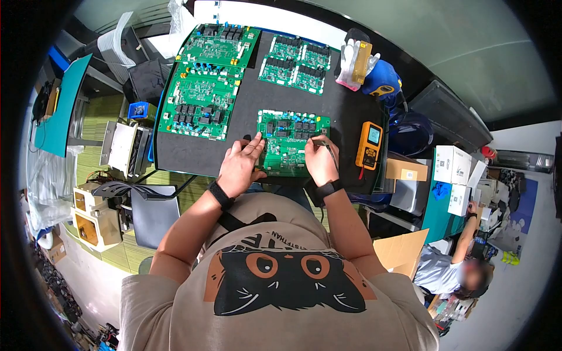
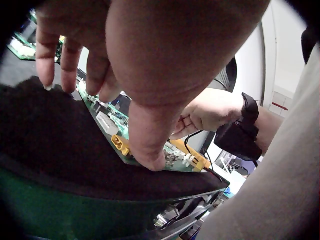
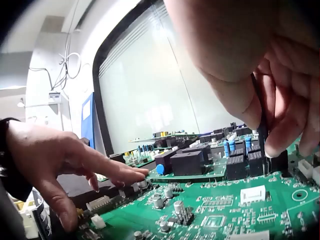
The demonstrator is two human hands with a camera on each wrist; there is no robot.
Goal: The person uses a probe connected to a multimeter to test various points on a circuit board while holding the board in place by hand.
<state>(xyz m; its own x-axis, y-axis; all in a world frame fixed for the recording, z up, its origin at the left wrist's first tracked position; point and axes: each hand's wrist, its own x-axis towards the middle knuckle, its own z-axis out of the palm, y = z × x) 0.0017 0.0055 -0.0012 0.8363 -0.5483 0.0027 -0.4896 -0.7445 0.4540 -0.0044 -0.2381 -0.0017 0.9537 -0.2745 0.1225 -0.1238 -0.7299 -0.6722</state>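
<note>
A green circuit board (image 1: 287, 157) with black relays along its far side lies on the dark mat in front of me. My left hand (image 1: 239, 167) rests at its left edge, fingers stretched out and touching the board. In the left wrist view the thumb presses the corner beside a yellow connector (image 2: 120, 144). At the board's right side, my right hand (image 1: 321, 165) pinches dark tweezers (image 3: 261, 112). Their tips point down beside the black relays (image 3: 239, 165) in the right wrist view.
Larger green boards (image 1: 199, 96) lie at the left of the mat (image 1: 246, 105), and a panel of smaller boards (image 1: 295, 63) at the back. An orange multimeter (image 1: 369, 145), white gloves (image 1: 349, 61) and a blue tool (image 1: 383, 79) are at the right. Another person (image 1: 448, 269) sits farther right.
</note>
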